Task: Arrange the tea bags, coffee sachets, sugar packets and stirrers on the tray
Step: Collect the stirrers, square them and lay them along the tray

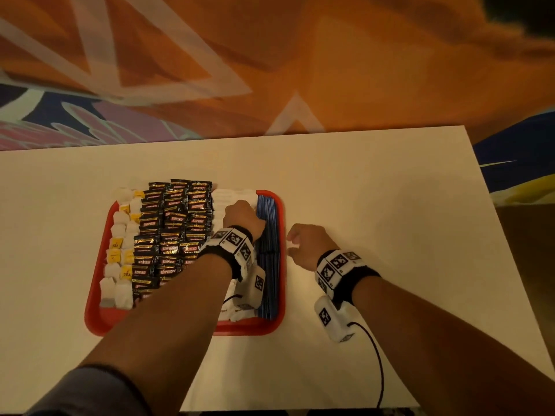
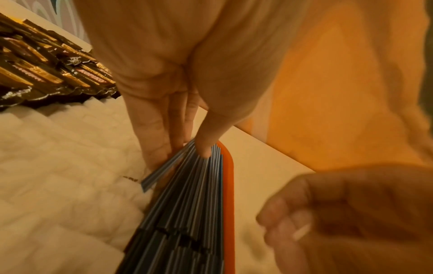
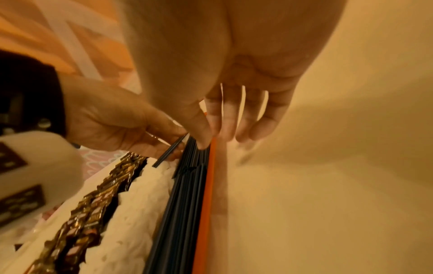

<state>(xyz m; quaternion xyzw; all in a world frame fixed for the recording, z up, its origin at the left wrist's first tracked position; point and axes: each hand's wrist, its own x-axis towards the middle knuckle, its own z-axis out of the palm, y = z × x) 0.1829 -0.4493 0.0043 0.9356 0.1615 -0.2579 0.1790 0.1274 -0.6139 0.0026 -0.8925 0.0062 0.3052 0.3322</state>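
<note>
While the left hand (image 1: 244, 216) pinches a few stirrers (image 2: 164, 167) above the stirrer row | right hand (image 1: 309, 244) loose, empty, beside tray (image 1: 277, 322) | tray looks nearly full, last stirrers remaining

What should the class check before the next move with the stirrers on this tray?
1. Left hand grip on a few stirrers: ok, pinched.
2. Those stirrers flat with the rest: not ok, one end is lifted.
3. Right hand free: ok, it holds nothing, beside the tray.
4. Stirrers inside the rim: ok.
5. Tea bags, coffee sachets and sugar packets in rows: ok.
</note>
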